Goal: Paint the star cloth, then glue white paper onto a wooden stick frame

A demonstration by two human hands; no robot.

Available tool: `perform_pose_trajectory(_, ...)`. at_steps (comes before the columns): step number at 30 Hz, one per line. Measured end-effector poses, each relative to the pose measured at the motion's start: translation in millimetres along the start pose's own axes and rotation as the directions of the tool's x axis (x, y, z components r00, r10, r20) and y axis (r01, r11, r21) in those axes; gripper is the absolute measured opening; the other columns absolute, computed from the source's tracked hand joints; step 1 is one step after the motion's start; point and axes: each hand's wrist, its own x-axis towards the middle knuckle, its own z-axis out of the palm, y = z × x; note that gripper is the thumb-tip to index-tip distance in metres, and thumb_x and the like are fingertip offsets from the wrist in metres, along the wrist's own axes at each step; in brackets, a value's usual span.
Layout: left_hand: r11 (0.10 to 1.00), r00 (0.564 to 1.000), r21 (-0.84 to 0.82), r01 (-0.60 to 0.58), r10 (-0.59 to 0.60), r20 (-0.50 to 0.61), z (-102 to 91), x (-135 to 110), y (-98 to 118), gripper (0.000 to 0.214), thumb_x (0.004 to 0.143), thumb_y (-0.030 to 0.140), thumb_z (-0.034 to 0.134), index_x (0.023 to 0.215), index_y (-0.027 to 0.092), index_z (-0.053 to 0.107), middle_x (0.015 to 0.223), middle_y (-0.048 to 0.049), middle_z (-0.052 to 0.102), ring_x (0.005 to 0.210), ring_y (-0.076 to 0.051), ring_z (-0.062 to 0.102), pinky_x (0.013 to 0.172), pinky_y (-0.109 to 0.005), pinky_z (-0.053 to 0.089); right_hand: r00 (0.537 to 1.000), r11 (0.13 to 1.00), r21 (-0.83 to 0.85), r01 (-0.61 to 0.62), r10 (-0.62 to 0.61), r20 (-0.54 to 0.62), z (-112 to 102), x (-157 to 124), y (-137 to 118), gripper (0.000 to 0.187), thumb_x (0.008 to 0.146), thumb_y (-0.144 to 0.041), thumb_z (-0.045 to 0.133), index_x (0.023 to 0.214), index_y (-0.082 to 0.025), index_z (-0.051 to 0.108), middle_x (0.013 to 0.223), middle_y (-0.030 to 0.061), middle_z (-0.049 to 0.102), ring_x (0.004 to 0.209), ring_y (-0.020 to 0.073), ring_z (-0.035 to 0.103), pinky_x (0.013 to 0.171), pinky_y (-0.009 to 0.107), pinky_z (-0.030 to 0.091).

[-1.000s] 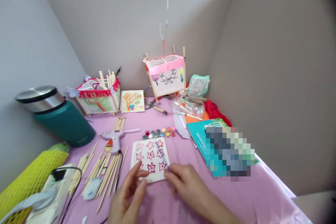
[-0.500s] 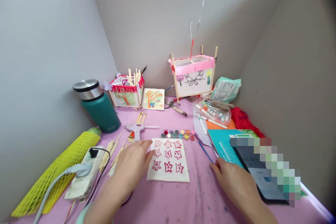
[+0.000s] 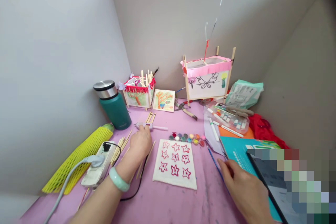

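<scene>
My left hand [image 3: 141, 142], a pale green bangle on its wrist, has its fingers closed on the white hot glue gun [image 3: 138, 125]. The gun lies on the table and its handle is hidden by my hand. My right hand [image 3: 237, 182] rests at the right with fingers loosely curled, thumb and forefinger a little apart. Beside and partly under it lies a blue paintbrush [image 3: 214, 159]. Between my hands lies a white cloth square [image 3: 172, 181] with rows of red star outlines. Small paint pots [image 3: 183, 139] stand along its far edge.
A teal bottle [image 3: 115, 110], power strip [image 3: 98, 168] and yellow mesh sleeve [image 3: 76, 159] with sticks [image 3: 122, 147] are at left. Behind stand two lanterns [image 3: 138, 94], a small picture [image 3: 164, 100] and pliers [image 3: 187, 111]. Markers [image 3: 228, 128], a teal book [image 3: 232, 147] and phone [image 3: 273, 189] are at right.
My left hand has left the cloth's edge and moved up and left onto the glue gun. My right hand has shifted slightly along the paintbrush. The view has turned somewhat left.
</scene>
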Motion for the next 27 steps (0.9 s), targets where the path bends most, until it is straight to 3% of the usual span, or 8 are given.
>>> perform_pose_trajectory(5, 1.0, 1.0, -0.001, -0.004, 0.004, 0.023, -2.7, 5.4, -13.7, 0.028, 0.085, 0.019, 0.04, 0.107, 0.007, 0.052, 0.103, -0.019, 0.059, 0.082, -0.026, 0.064, 0.065, -0.034, 0.048, 1.0, 1.0, 0.003, 0.022, -0.022, -0.018, 5.1, 0.9, 3.1, 0.032, 0.089, -0.048, 0.044, 0.077, -0.025, 0.063, 0.059, 0.0022, 0.067, 0.059, 0.0244, 0.066, 0.049, 0.027, 0.031)
perform_pose_trajectory(10, 0.999, 0.999, -0.022, -0.043, 0.043, 0.018, -16.2, 1.9, -16.0, 0.03, 0.087, 0.029, 0.042, 0.104, 0.009, 0.055, 0.104, -0.0181, 0.059, 0.09, -0.029, 0.062, 0.069, -0.036, 0.048, 0.988, 0.988, 0.033, 0.15, -0.151, 0.015, -14.5, 9.9, -8.6, 0.029, 0.09, -0.042, 0.044, 0.077, -0.024, 0.062, 0.065, 0.0014, 0.068, 0.062, 0.0212, 0.065, 0.051, 0.027, 0.029)
perform_pose_trajectory(14, 0.974, 0.976, -0.082, -0.209, 0.213, 0.041, -21.7, 6.2, -1.3, 0.025, 0.088, 0.031, 0.043, 0.103, 0.018, 0.057, 0.105, -0.01, 0.063, 0.096, -0.023, 0.061, 0.076, -0.032, 0.046, 0.952, 0.951, 0.055, 0.305, -0.306, 0.017, -26.2, 35.0, -29.4, 0.024, 0.092, -0.034, 0.043, 0.082, -0.023, 0.062, 0.083, 0.0019, 0.07, 0.072, 0.0187, 0.064, 0.057, 0.028, 0.03)
perform_pose_trajectory(18, 0.932, 0.93, -0.141, -0.333, 0.349, 0.115, -12.8, 21.1, 25.3, 0.028, 0.084, 0.029, 0.051, 0.111, 0.024, 0.056, 0.096, -0.006, 0.068, 0.09, -0.021, 0.063, 0.073, -0.03, 0.046, 0.911, 0.911, -0.028, 0.412, -0.412, -0.003, -14.0, 65.8, -45.6, 0.017, 0.09, -0.029, 0.048, 0.096, -0.021, 0.062, 0.095, 0.0058, 0.066, 0.088, 0.0213, 0.058, 0.067, 0.029, 0.032)
perform_pose_trajectory(23, 0.91, 0.9, -0.16, -0.384, 0.407, 0.155, -6.8, 36.1, 50.1, 0.037, 0.086, 0.029, 0.052, 0.123, 0.02, 0.05, 0.098, -0.0071, 0.066, 0.09, -0.021, 0.063, 0.075, -0.036, 0.049, 0.864, 0.863, -0.05, 0.503, -0.501, 0.049, 2.6, 90.5, -52.2, 0.017, 0.088, -0.029, 0.052, 0.099, -0.022, 0.062, 0.099, 0.0072, 0.066, 0.098, 0.025, 0.049, 0.081, 0.034, 0.028)
perform_pose_trajectory(27, 0.898, 0.884, -0.163, -0.408, 0.433, 0.177, -9.2, 42.9, 54.9, 0.031, 0.089, 0.036, 0.051, 0.113, 0.016, 0.055, 0.104, -0.0061, 0.062, 0.091, -0.017, 0.06, 0.082, -0.04, 0.05, 0.841, 0.843, -0.041, 0.536, -0.528, 0.121, 3.4, 100.7, -53.0, 0.017, 0.09, -0.028, 0.048, 0.091, -0.021, 0.064, 0.091, 0.0074, 0.067, 0.095, 0.0243, 0.049, 0.078, 0.034, 0.027)
